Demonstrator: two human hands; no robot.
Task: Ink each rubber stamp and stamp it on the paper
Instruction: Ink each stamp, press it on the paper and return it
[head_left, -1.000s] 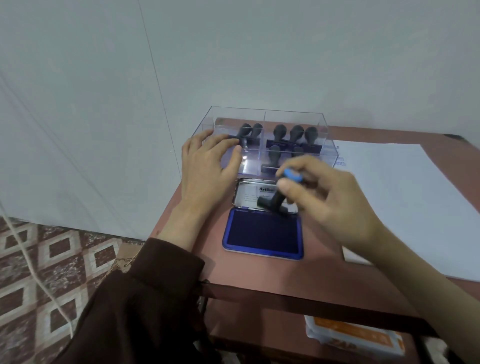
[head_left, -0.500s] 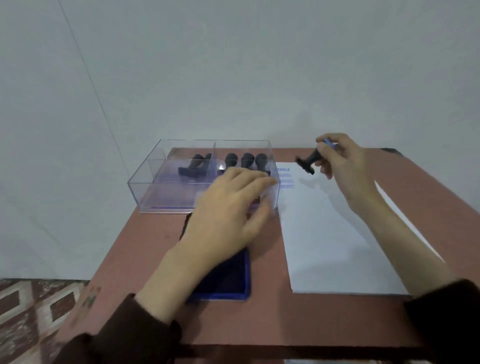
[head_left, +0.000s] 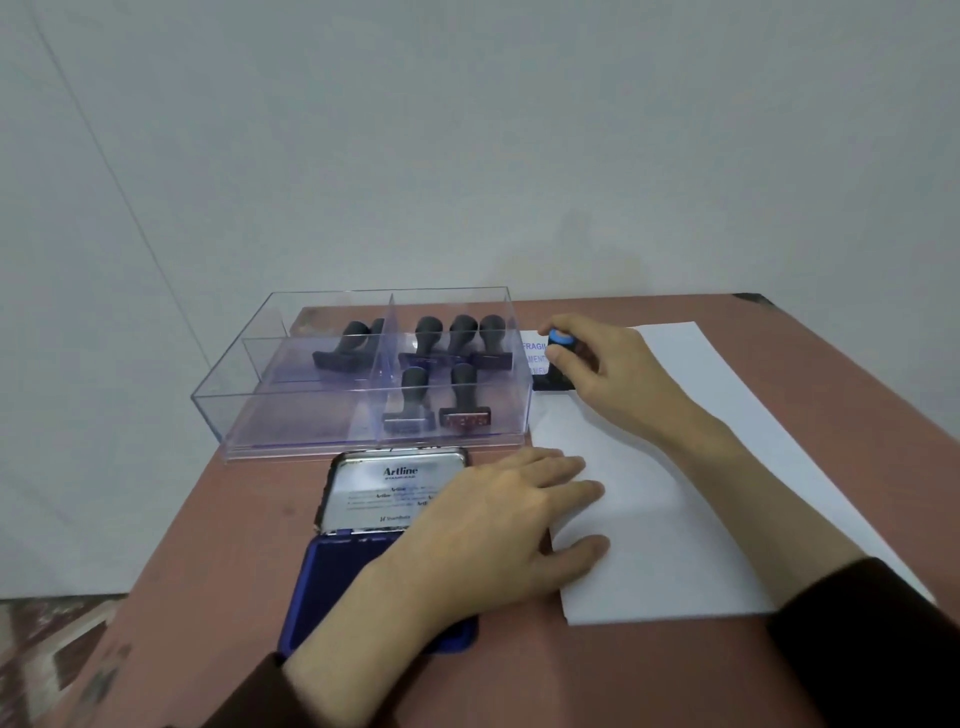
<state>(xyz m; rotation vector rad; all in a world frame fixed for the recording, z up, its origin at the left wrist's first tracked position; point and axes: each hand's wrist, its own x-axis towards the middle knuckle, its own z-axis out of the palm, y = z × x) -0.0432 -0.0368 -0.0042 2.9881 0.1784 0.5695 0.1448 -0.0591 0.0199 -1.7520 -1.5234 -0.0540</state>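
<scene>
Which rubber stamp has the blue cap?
The rubber stamp that the right hand grips, base down at the paper's far left corner. The boxed stamps in the clear box have all-black handles.

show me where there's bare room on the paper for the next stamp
Free: the paper between the left hand and right hand. Crowded: its corner by the clear box, with blue prints and the gripped rubber stamp.

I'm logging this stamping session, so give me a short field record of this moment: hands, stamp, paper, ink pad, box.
Right hand: grips blue-capped stamp, base down on far left corner of paper
Left hand: flat, fingers resting on paper's left edge
Ink pad: open, lid folded back
Clear box: seven stamps inside
Prints: blue text just beyond the stamp
</scene>
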